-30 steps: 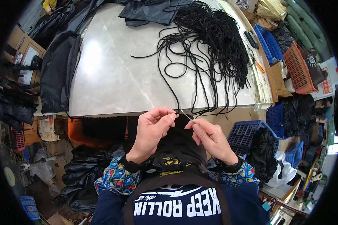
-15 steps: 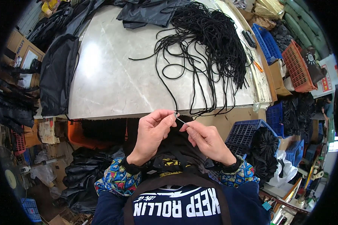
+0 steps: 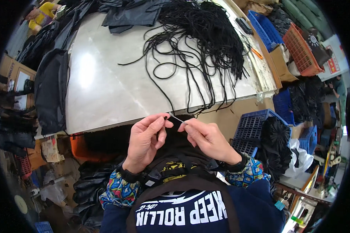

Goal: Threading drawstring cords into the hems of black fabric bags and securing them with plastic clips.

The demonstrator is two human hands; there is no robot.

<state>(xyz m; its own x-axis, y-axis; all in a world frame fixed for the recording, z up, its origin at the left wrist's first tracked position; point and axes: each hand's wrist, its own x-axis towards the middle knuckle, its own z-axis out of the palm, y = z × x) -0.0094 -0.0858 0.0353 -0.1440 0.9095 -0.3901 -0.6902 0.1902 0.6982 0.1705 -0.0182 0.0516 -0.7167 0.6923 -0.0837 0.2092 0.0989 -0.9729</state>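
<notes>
In front of the table's near edge my two hands are raised close together. My left hand pinches the end of a black cord between thumb and forefinger. That cord seems to run up to the heap of black cords on the table. Between its thumb and fingertips my right hand grips a thin metal pin, slanting up to the left. The pin's far tip is beside the cord at my left fingertips. Whether the cord passes through the pin is too small to tell.
Black fabric pieces lie on the far part of the pale table, and more black fabric hangs over its left side. Blue crates and an orange crate stand at the right. A person in yellow is at the far left.
My view has shifted, so the table appears farther left and turned. The pin's tip, at my left thumb before, now shows just above the cord end. More of the person in yellow shows.
</notes>
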